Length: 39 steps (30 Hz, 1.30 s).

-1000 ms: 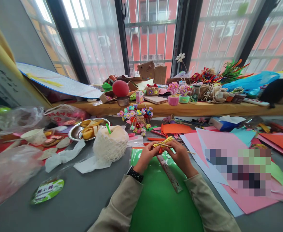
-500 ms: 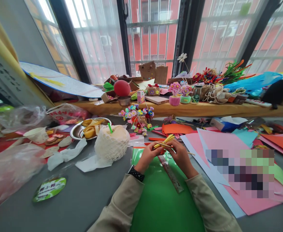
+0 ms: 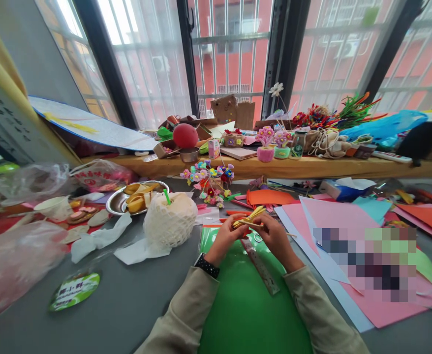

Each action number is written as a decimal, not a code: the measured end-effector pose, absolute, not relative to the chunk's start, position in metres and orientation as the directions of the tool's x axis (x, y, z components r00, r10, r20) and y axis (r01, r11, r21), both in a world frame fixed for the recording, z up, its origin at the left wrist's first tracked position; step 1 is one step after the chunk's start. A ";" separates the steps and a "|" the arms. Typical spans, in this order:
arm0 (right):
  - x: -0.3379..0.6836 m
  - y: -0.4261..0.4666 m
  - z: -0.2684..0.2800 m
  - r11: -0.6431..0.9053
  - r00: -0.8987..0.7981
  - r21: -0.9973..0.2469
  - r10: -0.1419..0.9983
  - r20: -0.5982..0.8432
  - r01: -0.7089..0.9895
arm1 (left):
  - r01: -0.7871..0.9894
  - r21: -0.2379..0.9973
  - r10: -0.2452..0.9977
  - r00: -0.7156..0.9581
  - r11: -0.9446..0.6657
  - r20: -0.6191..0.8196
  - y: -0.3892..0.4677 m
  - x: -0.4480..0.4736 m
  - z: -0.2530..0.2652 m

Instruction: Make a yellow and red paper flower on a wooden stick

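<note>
Yellow strips (image 3: 255, 214) stay pinched between my left hand (image 3: 223, 239) and right hand (image 3: 275, 237), hardly shifted, so the handwork seems mid-step.

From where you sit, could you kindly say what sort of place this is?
Probably a craft table beside windows, judging by the pink paper, the colourful flowers and the ruler on a green mat.
</note>
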State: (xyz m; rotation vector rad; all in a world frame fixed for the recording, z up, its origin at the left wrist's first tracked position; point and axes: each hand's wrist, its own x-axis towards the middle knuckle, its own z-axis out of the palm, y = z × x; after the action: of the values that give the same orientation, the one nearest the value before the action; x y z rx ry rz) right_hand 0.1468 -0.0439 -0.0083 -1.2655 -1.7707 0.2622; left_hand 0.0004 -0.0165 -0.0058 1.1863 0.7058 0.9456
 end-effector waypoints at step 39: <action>0.131 -0.055 -0.010 0.302 -0.033 -0.455 0.860 0.510 0.838 | -0.283 0.951 0.896 0.443 0.125 0.014 -0.019 0.003 -0.002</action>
State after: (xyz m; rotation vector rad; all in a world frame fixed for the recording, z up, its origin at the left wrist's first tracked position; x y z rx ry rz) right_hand 0.1315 -0.0546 -0.0102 -1.5176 -1.8461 0.0376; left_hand 0.0031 -0.0187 -0.0020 1.1259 0.6837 0.9643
